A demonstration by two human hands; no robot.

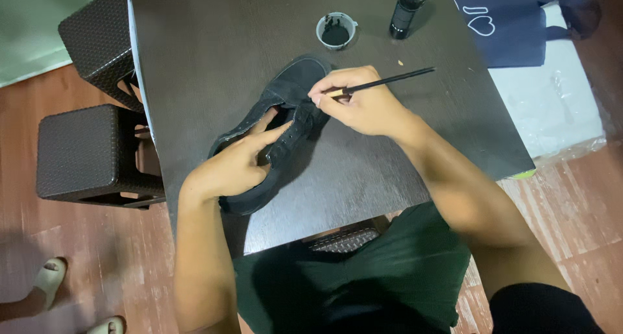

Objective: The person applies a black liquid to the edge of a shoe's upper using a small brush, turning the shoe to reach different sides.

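At the far left, two dark woven stools [91,149] stand on the reddish floor beside the tabletop [214,42], one behind the other, and a pale sandalled foot [48,279] of another person shows at the bottom left corner. Your left hand [237,162] lies on the heel half of a black lace-up shoe [289,91], thumb and fingers curled over its collar, so the grip is closed on the shoe and pins it to the tabletop. The shoe lies on the dark tabletop at a slant, heel toward you and to the left, toe pointing away toward a small round cup [336,30] with black liquid in it. Your right hand [363,104] sits just right of the shoe's laces, fingers pinched together around a thin black brush [389,81]; its handle runs up and to the right, clear of the shoe, and its tip end is hidden behind your fingertips just over the lace area, so you cannot tell whether it touches the shoe. Past the cup, a dark bottle [407,10] stands upright near the far edge of the tabletop. Further right a navy cloth bag [513,29] lies partly over the tabletop's corner, with a white plastic-wrapped slab [558,100] under and beside it
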